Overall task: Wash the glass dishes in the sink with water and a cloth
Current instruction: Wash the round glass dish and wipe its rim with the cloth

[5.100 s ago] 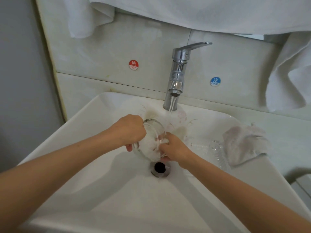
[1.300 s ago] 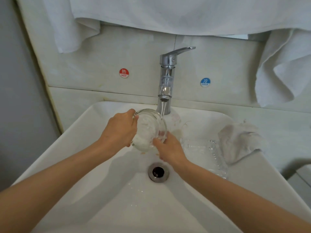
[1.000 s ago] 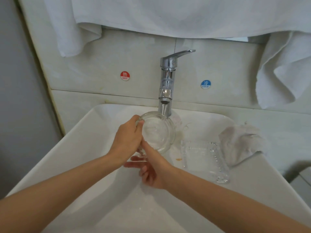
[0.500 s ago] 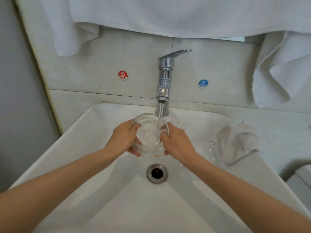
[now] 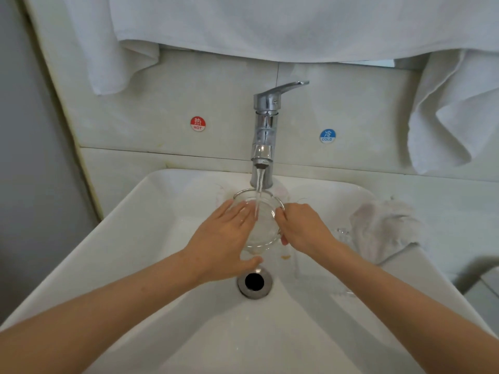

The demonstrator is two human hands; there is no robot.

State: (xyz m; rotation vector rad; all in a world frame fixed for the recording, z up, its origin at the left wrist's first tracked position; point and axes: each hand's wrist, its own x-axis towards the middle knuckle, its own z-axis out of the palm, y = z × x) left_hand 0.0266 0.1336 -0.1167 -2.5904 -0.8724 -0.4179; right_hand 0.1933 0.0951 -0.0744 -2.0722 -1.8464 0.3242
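Left fingers [image 5: 239, 213]: straight and spread, laid flat into the mouth of the bowl [image 5: 263, 233]; the left hand [image 5: 221, 238] grips nothing, and its thumb lies under the bowl's near edge.
Right fingers [image 5: 282, 215]: curled over the bowl's right rim, so the right hand [image 5: 303, 229] grips it there.
Bowl: clear glass, between the two sets of fingers, tilted with its mouth toward the person, over the back half of the sink [image 5: 135, 252].
Water [image 5: 258, 193]: a thin stream from the tap [image 5: 266, 130], falling into the bowl just beside the left fingertips.
Drain [image 5: 254, 282]: round metal ring, just below the left thumb.
Cloth [image 5: 383, 228]: pale and crumpled, on the sink's rim to the right of the right fingers, apart from them.
Second dish [image 5: 342, 231]: a clear glint between the right wrist and the cloth, possibly another glass piece; too faint to be sure.
Stickers: a red HOT sticker [image 5: 198, 123] up and left of the fingers, a blue COLD sticker [image 5: 327, 136] up and right, both on the wall.
Towels [image 5: 270, 22]: white, hanging above the tap.
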